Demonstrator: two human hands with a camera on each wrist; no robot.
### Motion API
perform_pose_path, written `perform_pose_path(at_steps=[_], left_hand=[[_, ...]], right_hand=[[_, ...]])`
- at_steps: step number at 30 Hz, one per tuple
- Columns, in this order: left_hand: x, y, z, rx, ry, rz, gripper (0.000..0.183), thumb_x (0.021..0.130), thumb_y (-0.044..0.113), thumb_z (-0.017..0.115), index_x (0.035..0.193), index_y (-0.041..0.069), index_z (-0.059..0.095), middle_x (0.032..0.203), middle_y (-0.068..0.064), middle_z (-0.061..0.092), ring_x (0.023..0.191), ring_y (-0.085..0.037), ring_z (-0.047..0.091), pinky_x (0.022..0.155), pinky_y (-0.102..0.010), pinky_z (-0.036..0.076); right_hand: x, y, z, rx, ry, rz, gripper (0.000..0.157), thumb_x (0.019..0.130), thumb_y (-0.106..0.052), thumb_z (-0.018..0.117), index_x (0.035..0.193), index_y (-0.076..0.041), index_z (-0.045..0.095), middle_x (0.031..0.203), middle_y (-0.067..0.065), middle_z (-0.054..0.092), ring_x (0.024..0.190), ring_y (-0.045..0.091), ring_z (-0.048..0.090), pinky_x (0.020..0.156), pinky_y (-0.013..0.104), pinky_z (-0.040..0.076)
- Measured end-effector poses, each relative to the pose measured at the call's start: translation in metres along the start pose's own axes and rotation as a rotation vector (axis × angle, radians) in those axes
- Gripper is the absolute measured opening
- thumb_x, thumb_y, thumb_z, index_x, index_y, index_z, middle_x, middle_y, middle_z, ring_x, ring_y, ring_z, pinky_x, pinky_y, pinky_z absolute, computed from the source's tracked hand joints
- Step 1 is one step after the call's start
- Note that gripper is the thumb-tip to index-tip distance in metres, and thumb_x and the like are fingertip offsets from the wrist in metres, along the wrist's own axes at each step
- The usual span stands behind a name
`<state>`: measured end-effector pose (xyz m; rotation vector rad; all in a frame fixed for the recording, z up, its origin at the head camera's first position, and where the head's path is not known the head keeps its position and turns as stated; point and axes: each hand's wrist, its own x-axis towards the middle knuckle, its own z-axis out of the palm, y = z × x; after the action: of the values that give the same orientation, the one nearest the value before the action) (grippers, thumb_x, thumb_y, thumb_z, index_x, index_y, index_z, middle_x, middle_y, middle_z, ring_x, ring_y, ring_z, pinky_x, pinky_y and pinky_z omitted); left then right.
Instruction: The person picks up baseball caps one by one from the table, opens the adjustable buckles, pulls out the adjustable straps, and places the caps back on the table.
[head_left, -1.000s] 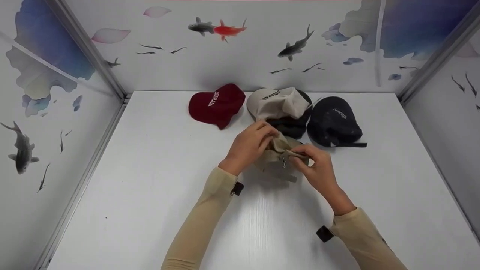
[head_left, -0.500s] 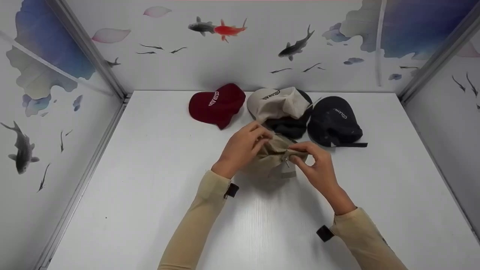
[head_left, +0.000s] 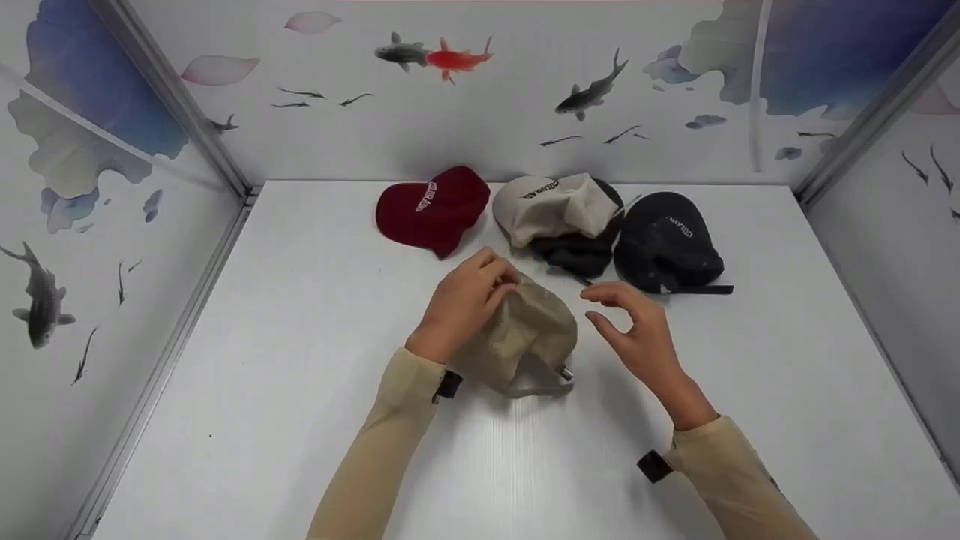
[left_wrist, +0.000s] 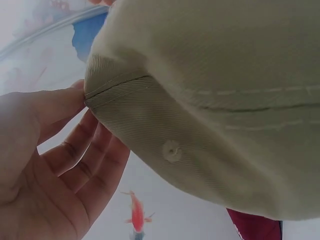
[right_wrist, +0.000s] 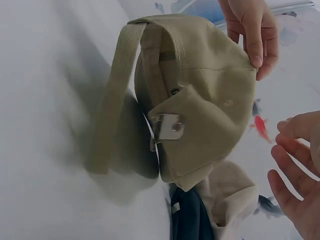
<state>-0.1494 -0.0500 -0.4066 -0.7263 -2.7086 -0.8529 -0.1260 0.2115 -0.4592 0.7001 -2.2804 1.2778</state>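
Observation:
An olive-khaki baseball cap hangs from my left hand, its crown pinched between thumb and fingers. In the left wrist view the cap's cloth fills much of the picture, with a stitched eyelet visible. A metal buckle and a loose strap show at the cap's back in the right wrist view. My right hand is held just right of the cap, apart from it, thumb and fingers parted with nothing between them.
A dark red cap lies at the table's back edge. Right of it a cream cap rests on a black cap, and a dark navy cap lies beside those. Printed panels wall the white table behind and on both sides.
My right hand has let go of the khaki cap, staying nearly in place. My left hand has drawn the cap left and toward me, and its crown now shows more fully.

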Motion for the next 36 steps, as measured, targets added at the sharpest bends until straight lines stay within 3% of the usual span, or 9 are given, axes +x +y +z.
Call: perform_pose_path(at_steps=[10,16,24,36], left_hand=[[-0.019,-0.020,-0.007,0.006,0.007,-0.055,0.012,0.095,0.022,0.067,0.102,0.013,0.070,0.100,-0.004,0.062,0.093,-0.020,0.065,0.085,-0.034,0.055],[-0.035,-0.036,-0.012,0.028,0.052,-0.053,0.011,0.092,0.021,0.071,0.097,0.011,0.070,0.098,-0.005,0.063,0.095,-0.021,0.064,0.088,-0.034,0.053],[-0.055,-0.052,-0.023,-0.015,0.003,-0.238,0.010,0.095,0.021,0.068,0.101,0.013,0.069,0.103,-0.004,0.062,0.097,-0.018,0.067,0.084,-0.032,0.057],[-0.077,-0.083,-0.043,0.028,0.009,-0.341,0.012,0.097,0.020,0.065,0.105,0.013,0.069,0.108,-0.006,0.062,0.100,-0.022,0.067,0.085,-0.038,0.057]], right_hand=[[-0.001,0.002,-0.002,-0.004,0.014,0.000,0.029,0.084,0.007,0.074,0.109,-0.007,0.072,0.111,0.008,0.071,0.107,0.008,0.064,0.091,0.020,0.053],[-0.001,0.002,-0.004,0.006,0.022,0.006,0.030,0.083,0.008,0.074,0.109,-0.007,0.072,0.111,0.009,0.070,0.104,0.014,0.066,0.090,0.019,0.053],[0.001,0.005,-0.012,-0.005,0.028,0.030,0.031,0.084,0.008,0.073,0.110,-0.009,0.073,0.110,0.006,0.071,0.103,0.009,0.065,0.090,0.013,0.051],[0.022,0.011,-0.047,-0.127,-0.002,-0.008,0.032,0.083,0.010,0.073,0.112,-0.004,0.071,0.112,0.009,0.070,0.104,-0.002,0.060,0.089,0.008,0.047]])
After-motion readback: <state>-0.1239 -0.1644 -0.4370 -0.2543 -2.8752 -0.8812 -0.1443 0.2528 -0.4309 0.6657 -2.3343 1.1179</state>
